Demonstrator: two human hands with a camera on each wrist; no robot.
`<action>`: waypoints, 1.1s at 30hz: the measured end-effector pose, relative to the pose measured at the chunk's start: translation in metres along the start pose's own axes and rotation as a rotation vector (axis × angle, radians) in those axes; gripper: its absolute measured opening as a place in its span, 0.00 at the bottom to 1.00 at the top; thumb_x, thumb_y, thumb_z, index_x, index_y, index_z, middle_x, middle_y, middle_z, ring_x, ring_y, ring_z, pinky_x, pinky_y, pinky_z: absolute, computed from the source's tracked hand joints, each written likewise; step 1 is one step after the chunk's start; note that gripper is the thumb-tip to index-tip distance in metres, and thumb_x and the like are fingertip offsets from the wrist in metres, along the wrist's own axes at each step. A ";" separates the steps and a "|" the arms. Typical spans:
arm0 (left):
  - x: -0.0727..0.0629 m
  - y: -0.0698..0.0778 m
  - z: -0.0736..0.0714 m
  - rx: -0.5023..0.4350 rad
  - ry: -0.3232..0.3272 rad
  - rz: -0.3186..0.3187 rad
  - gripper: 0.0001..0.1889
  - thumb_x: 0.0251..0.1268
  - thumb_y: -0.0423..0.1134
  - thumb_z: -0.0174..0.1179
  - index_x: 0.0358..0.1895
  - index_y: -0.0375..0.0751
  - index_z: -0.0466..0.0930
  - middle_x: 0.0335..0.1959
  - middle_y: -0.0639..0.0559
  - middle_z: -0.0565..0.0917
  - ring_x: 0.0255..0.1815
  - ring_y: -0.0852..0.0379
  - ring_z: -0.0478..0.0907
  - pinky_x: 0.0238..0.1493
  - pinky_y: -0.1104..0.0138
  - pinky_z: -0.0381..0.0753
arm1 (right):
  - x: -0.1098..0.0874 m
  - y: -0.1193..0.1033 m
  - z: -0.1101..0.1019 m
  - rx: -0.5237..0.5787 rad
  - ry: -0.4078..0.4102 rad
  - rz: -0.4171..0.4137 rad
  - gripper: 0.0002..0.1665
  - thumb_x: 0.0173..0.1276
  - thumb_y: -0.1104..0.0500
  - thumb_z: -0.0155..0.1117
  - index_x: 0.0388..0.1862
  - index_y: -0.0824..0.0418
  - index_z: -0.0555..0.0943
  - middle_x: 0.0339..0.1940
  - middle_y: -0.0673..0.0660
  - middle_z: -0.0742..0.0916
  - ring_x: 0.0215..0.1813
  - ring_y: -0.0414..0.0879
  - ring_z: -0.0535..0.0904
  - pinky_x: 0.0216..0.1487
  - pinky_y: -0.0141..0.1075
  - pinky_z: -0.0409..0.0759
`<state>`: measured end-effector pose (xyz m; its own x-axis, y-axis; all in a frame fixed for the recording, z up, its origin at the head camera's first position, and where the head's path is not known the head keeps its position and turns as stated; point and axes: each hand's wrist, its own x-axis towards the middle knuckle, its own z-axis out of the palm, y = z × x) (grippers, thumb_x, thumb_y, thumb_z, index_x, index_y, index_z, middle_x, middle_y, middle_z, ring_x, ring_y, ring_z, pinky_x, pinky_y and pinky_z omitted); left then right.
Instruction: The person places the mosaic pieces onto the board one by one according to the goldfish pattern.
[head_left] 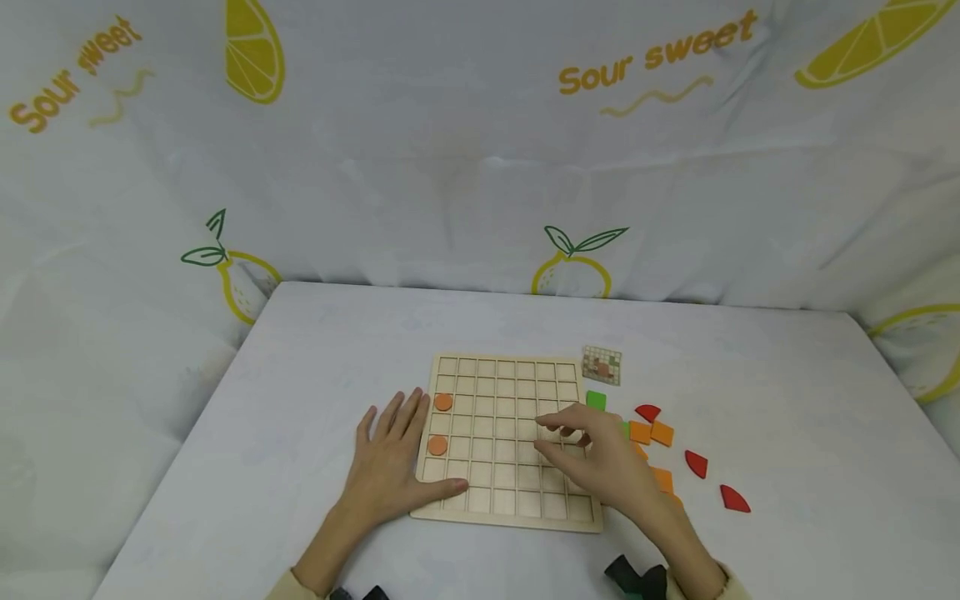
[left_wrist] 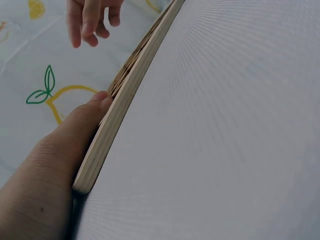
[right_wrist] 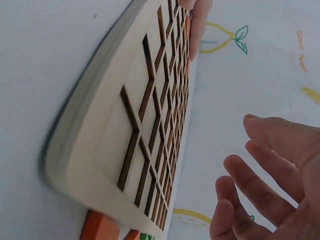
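A light wooden grid board (head_left: pixel 483 429) lies flat on the white table, with two orange discs in its leftmost column: an upper disc (head_left: pixel 443 402) and a lower disc (head_left: pixel 438 445). My left hand (head_left: pixel 386 471) rests at the board's left side, fingers straight along the edge and thumb over the lower left corner. Above the right part of the grid hovers my right hand (head_left: pixel 600 454), its thumb and fingers apart and loosely bent. Nothing sits between those fingers (right_wrist: pixel 260 185) in the right wrist view. That hand hides part of the board and some pieces beside it.
Right of the board lie a small patterned card (head_left: pixel 602 365), a green piece (head_left: pixel 596 401), several orange pieces (head_left: pixel 662 432) and three red quarter-circles (head_left: pixel 696 463). A black object (head_left: pixel 636 575) shows near the right wrist. Behind the table hangs a lemon-print cloth (head_left: pixel 450 167).
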<state>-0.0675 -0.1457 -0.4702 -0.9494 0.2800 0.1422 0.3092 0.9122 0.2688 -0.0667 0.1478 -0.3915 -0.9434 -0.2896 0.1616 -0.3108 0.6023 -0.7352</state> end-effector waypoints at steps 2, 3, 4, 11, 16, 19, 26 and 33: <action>0.000 0.000 0.000 0.003 0.005 0.003 0.68 0.44 0.87 0.55 0.83 0.45 0.50 0.85 0.49 0.56 0.86 0.43 0.51 0.79 0.39 0.44 | -0.007 0.002 -0.006 -0.027 0.020 -0.008 0.12 0.61 0.60 0.77 0.45 0.57 0.91 0.40 0.49 0.91 0.40 0.44 0.81 0.37 0.33 0.81; 0.000 0.000 0.000 0.003 0.006 0.004 0.68 0.44 0.87 0.55 0.83 0.45 0.50 0.85 0.49 0.56 0.86 0.44 0.51 0.79 0.39 0.44 | -0.011 0.003 -0.009 -0.039 0.024 -0.010 0.12 0.61 0.60 0.78 0.45 0.56 0.91 0.40 0.48 0.91 0.40 0.43 0.81 0.37 0.32 0.81; 0.000 0.000 0.000 0.005 0.007 0.004 0.68 0.44 0.87 0.55 0.83 0.45 0.50 0.85 0.49 0.56 0.86 0.44 0.51 0.79 0.39 0.44 | -0.014 0.003 -0.012 -0.054 0.026 -0.005 0.12 0.61 0.59 0.78 0.45 0.56 0.91 0.40 0.48 0.91 0.40 0.43 0.80 0.37 0.32 0.81; 0.000 0.000 0.001 -0.004 -0.005 0.001 0.68 0.44 0.87 0.55 0.84 0.45 0.49 0.85 0.49 0.55 0.86 0.44 0.51 0.79 0.39 0.43 | -0.037 0.013 -0.027 -0.124 0.067 -0.005 0.13 0.56 0.60 0.81 0.42 0.53 0.91 0.36 0.43 0.89 0.37 0.38 0.78 0.35 0.31 0.82; 0.000 0.000 0.000 -0.008 -0.005 -0.002 0.68 0.44 0.87 0.54 0.84 0.45 0.49 0.85 0.49 0.55 0.86 0.44 0.51 0.80 0.39 0.43 | -0.051 0.021 -0.033 -0.188 0.087 0.061 0.15 0.52 0.59 0.83 0.40 0.50 0.91 0.37 0.42 0.91 0.35 0.34 0.78 0.34 0.29 0.79; 0.000 0.000 0.000 -0.007 -0.003 -0.003 0.68 0.44 0.87 0.55 0.83 0.45 0.49 0.85 0.49 0.55 0.86 0.44 0.51 0.79 0.39 0.43 | -0.056 0.025 -0.037 -0.214 0.086 0.103 0.15 0.51 0.55 0.84 0.39 0.48 0.91 0.38 0.42 0.90 0.34 0.33 0.76 0.33 0.29 0.77; -0.001 -0.001 0.000 0.000 -0.007 -0.006 0.68 0.44 0.87 0.56 0.84 0.46 0.49 0.85 0.49 0.55 0.86 0.43 0.50 0.79 0.38 0.43 | -0.060 0.031 -0.040 -0.234 0.036 0.168 0.16 0.51 0.55 0.85 0.39 0.47 0.92 0.41 0.43 0.91 0.35 0.33 0.75 0.32 0.27 0.76; 0.000 0.000 0.000 -0.001 -0.007 -0.004 0.68 0.44 0.87 0.55 0.84 0.45 0.49 0.85 0.49 0.55 0.86 0.44 0.51 0.79 0.39 0.43 | -0.067 0.039 -0.045 -0.263 0.029 0.180 0.17 0.49 0.56 0.85 0.40 0.47 0.92 0.40 0.44 0.92 0.36 0.32 0.79 0.33 0.27 0.79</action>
<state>-0.0676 -0.1459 -0.4707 -0.9510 0.2785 0.1341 0.3055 0.9131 0.2701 -0.0205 0.2238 -0.4012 -0.9877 -0.1419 0.0663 -0.1545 0.8148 -0.5588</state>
